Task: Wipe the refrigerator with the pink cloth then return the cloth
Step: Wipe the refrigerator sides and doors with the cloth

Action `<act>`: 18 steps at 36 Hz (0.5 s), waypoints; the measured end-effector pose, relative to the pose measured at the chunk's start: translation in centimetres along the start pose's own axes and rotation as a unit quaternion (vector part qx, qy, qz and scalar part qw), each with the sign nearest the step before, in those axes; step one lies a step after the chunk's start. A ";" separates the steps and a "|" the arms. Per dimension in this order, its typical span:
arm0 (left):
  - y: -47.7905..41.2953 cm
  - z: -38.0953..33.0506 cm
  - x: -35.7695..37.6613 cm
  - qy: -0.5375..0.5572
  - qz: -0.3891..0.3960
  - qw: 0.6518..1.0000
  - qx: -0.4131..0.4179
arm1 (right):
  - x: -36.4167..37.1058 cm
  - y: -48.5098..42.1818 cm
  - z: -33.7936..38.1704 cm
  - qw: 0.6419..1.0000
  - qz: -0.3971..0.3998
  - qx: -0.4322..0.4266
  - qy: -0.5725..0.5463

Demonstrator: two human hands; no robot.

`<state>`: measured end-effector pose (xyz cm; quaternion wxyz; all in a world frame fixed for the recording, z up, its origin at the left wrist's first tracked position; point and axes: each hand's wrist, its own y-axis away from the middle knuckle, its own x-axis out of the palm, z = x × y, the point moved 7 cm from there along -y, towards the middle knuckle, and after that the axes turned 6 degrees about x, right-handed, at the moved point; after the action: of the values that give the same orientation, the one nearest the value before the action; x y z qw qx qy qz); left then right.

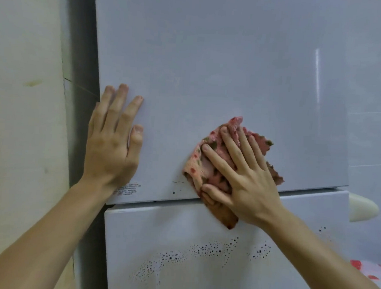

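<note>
A white refrigerator [212, 67] fills the view, with an upper door above a lower door [179, 244]. My right hand [241, 172] presses a crumpled pink patterned cloth [197, 165] flat against the bottom of the upper door, and the cloth hangs over the gap between the doors. My left hand [114, 135] lies flat with fingers spread on the upper door's left edge and holds nothing. Dark specks dot the lower door and the spot just left of the cloth.
A cream wall [19, 111] stands to the left of the refrigerator. A pale rounded object [362, 208] sticks out at the right edge. A red and white patterned thing [369, 271] shows at the lower right.
</note>
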<state>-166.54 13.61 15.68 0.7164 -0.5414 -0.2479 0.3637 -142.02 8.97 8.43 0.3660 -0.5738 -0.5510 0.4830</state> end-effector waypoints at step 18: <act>-0.2 0.0 -0.9 0.015 0.011 1.000 0.002 | 1.4 -2.0 6.5 0.998 -0.002 -0.039 -0.039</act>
<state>-167.10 12.86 15.89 0.7167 -0.5483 -0.2304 0.3642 -148.92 9.85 8.38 0.3230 -0.5670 -0.5846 0.4822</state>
